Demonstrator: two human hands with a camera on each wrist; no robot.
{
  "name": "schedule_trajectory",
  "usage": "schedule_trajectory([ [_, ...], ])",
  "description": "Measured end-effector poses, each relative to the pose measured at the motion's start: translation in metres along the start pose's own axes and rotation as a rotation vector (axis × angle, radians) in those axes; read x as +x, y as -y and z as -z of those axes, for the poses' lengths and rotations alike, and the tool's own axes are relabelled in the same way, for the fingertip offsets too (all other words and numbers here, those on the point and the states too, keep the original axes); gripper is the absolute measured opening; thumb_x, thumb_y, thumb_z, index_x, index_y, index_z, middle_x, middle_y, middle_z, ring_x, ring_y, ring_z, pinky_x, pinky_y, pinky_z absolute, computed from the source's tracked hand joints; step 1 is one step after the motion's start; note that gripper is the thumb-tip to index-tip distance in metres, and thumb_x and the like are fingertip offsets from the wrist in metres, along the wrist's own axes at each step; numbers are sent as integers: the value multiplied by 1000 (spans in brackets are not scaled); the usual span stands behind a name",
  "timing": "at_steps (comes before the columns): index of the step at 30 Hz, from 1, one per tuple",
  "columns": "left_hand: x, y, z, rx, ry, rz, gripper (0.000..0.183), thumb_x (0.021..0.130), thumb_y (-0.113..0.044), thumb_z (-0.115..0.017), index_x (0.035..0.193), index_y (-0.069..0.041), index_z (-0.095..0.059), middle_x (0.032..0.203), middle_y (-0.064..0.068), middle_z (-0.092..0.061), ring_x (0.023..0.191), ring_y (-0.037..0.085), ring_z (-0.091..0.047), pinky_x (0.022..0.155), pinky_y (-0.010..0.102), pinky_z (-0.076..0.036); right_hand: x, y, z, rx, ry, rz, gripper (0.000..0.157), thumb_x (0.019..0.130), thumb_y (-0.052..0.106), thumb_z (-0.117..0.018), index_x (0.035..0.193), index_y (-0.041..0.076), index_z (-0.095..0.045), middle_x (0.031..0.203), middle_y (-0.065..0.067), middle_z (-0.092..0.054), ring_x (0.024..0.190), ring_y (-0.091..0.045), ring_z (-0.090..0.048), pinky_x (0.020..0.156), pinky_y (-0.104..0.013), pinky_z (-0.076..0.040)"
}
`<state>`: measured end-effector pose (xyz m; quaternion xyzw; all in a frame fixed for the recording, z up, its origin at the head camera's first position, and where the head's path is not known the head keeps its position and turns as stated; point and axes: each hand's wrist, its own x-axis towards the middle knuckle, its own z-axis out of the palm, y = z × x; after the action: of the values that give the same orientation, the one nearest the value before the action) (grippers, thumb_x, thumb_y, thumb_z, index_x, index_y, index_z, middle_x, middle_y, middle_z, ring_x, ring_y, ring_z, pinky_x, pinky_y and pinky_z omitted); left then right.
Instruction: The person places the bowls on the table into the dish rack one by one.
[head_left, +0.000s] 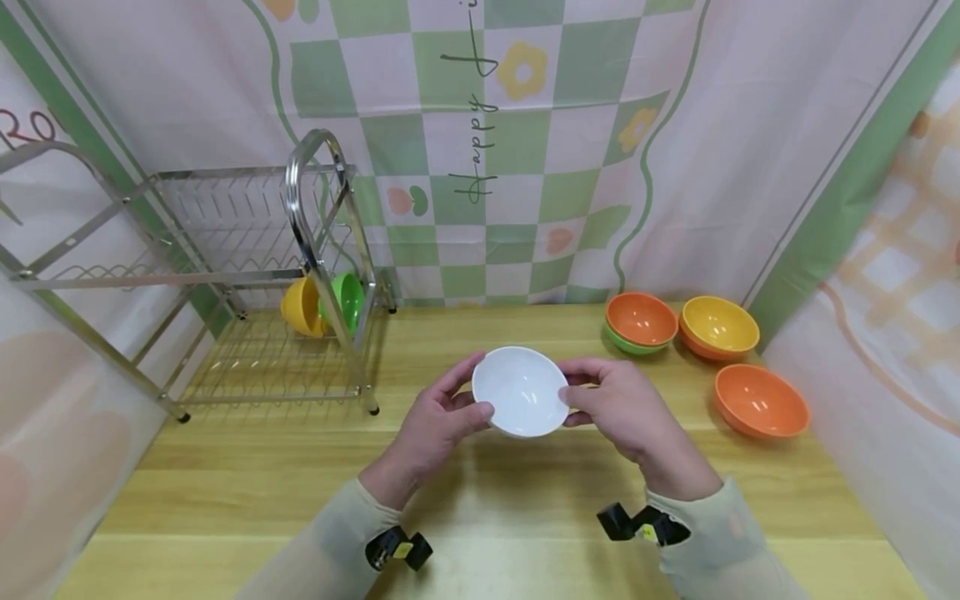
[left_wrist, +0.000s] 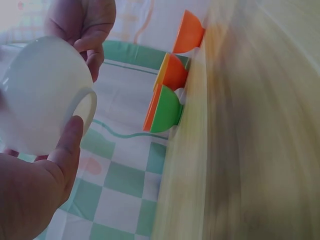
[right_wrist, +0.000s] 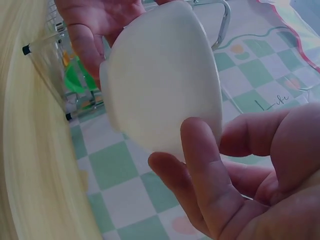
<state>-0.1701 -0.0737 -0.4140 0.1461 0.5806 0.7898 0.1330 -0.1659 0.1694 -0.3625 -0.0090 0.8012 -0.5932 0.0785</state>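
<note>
A white bowl (head_left: 521, 392) is held up over the middle of the table, its inside facing the head camera. My left hand (head_left: 438, 422) grips its left side, thumb over the rim. On the opposite side my right hand (head_left: 619, 406) pinches the rim with the thumb inside and fingers behind. In the left wrist view the bowl (left_wrist: 47, 95) shows its outside and foot ring, a left finger touching the ring. The right wrist view shows the bowl's smooth outer wall (right_wrist: 162, 80) with right fingertips pressed against it.
At left stands a two-tier metal dish rack (head_left: 270, 277), with a yellow bowl (head_left: 302, 307) and a green bowl (head_left: 348, 302) on its lower tier. Back right, an orange bowl (head_left: 642, 318) sits in a green one, a yellow bowl (head_left: 720, 325) in an orange one. Nearer is another orange bowl (head_left: 761, 402).
</note>
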Motion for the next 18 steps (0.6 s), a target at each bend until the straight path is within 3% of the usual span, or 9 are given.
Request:
schedule_trajectory([
  [8,0,-6,8,-60,-29,0,65,93,-4,-63,153,-7,-38,146,19,-40,121,34,-52,92,43,-54,-3,4,-1,79,83,80,38,95,5,-65,129,-11,-57,116,-24,-62,91,-29,-67,78,-40,-60],
  [13,-2,-8,17,-155,-31,0,61,97,-8,-59,154,-5,-36,149,16,-37,122,33,-49,90,43,-55,-1,4,-1,100,140,132,44,102,23,-61,132,-9,-57,123,-22,-62,98,-34,-67,79,-41,-59],
  [18,-9,-13,31,-206,8,-30,64,97,-12,-61,154,-4,-33,151,15,-34,125,34,-45,92,45,-53,2,1,0,141,141,120,53,105,36,-51,135,-8,-54,123,-24,-62,104,-40,-65,80,-42,-59],
])
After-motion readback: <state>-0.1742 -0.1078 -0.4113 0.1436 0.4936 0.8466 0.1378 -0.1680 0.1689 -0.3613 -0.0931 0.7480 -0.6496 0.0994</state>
